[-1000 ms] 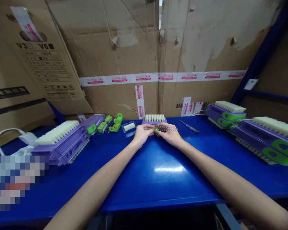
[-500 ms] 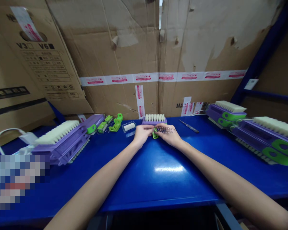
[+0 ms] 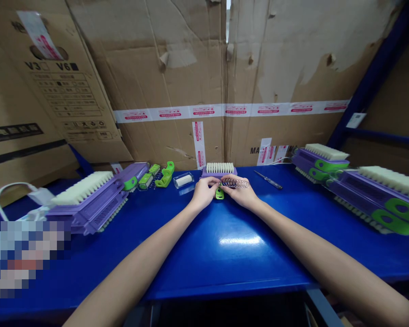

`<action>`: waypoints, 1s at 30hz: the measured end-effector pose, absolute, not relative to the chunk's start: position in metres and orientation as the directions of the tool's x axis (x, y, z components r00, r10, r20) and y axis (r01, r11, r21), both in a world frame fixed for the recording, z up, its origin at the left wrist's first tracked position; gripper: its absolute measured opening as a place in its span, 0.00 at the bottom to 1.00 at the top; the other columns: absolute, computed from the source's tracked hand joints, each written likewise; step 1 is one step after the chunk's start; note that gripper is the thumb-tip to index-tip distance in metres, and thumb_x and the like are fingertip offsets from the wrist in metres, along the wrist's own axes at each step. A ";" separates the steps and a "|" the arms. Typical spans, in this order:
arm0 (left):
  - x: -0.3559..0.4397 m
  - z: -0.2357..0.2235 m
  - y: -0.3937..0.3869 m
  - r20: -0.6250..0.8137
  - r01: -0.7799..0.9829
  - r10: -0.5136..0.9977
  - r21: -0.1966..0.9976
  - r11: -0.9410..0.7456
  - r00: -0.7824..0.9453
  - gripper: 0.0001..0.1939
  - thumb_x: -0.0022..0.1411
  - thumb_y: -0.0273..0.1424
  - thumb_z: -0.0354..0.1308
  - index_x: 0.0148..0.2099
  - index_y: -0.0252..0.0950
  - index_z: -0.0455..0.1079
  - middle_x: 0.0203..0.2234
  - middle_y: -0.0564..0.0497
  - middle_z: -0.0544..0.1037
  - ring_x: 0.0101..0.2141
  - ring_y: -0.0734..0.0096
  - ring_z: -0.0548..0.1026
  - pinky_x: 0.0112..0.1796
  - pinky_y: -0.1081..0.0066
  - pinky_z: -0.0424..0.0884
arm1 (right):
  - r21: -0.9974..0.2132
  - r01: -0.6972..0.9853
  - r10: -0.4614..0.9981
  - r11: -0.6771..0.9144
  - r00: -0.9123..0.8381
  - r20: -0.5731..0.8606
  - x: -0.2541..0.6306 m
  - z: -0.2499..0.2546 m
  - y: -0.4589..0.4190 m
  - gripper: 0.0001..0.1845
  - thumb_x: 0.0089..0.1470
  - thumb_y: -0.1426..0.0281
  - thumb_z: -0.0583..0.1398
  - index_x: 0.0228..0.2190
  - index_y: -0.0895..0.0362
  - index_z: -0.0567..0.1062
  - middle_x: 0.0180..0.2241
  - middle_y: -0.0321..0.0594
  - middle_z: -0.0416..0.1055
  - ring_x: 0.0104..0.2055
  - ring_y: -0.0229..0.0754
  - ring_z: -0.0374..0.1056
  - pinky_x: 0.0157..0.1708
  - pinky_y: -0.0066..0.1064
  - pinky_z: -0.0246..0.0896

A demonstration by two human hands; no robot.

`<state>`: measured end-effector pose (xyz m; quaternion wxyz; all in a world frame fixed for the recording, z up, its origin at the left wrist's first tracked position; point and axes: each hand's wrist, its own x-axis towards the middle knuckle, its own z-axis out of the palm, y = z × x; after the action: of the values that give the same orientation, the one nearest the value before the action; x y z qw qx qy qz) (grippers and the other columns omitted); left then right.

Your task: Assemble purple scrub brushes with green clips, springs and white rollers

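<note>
Both my hands meet at the far middle of the blue table [image 3: 231, 245]. My left hand [image 3: 203, 191] pinches a small green plastic piece [image 3: 220, 194], its fingers closed. My right hand [image 3: 240, 193] grips a long coiled metal spring [image 3: 236, 183], whose left end meets the green piece. Just behind the hands lies a purple brush with white bristles [image 3: 219, 169].
Purple brush units with green handles are stacked at left [image 3: 88, 200] and right [image 3: 368, 190]. Green parts [image 3: 165, 175], a small clear box [image 3: 183, 180] and a screwdriver [image 3: 268, 180] lie near the back. Cardboard boxes [image 3: 177, 81] wall off the rear.
The green piece has dropped a little lower and now shows more fully between my hands. The spring stays in my right hand.
</note>
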<state>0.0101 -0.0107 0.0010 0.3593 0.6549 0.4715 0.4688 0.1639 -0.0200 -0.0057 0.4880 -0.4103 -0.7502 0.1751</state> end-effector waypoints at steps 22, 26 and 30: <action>0.013 0.011 -0.017 0.192 -0.072 0.981 0.979 -0.189 0.034 0.12 0.47 0.22 0.64 0.36 0.32 0.68 0.19 0.57 0.69 0.20 0.77 0.71 0.23 0.74 0.72 | -0.679 0.404 0.773 0.612 -0.126 0.622 0.159 0.001 -0.025 0.12 0.48 0.67 0.62 0.37 0.56 0.74 0.35 0.41 0.76 0.37 0.43 0.73 0.39 0.33 0.68; 0.009 0.011 -0.015 0.220 -0.027 0.975 0.975 -0.220 0.009 0.13 0.53 0.27 0.61 0.42 0.34 0.65 0.17 0.59 0.68 0.20 0.75 0.72 0.20 0.76 0.71 | -0.761 0.296 0.816 0.577 -0.160 0.556 0.156 0.000 -0.024 0.12 0.46 0.66 0.63 0.35 0.57 0.75 0.36 0.42 0.76 0.39 0.44 0.72 0.43 0.36 0.66; 0.007 0.007 -0.013 0.262 -0.018 0.963 0.965 -0.261 0.065 0.15 0.55 0.32 0.60 0.44 0.36 0.62 0.20 0.58 0.70 0.19 0.74 0.73 0.19 0.76 0.70 | -0.881 0.111 0.882 0.460 -0.176 0.438 0.155 -0.001 -0.022 0.16 0.42 0.65 0.66 0.34 0.59 0.75 0.33 0.42 0.76 0.37 0.43 0.72 0.40 0.36 0.67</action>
<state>0.0072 -0.0126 0.0070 0.4484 0.5758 0.4104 0.5467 0.1548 -0.0218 -0.0006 0.5257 -0.3685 -0.6736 0.3662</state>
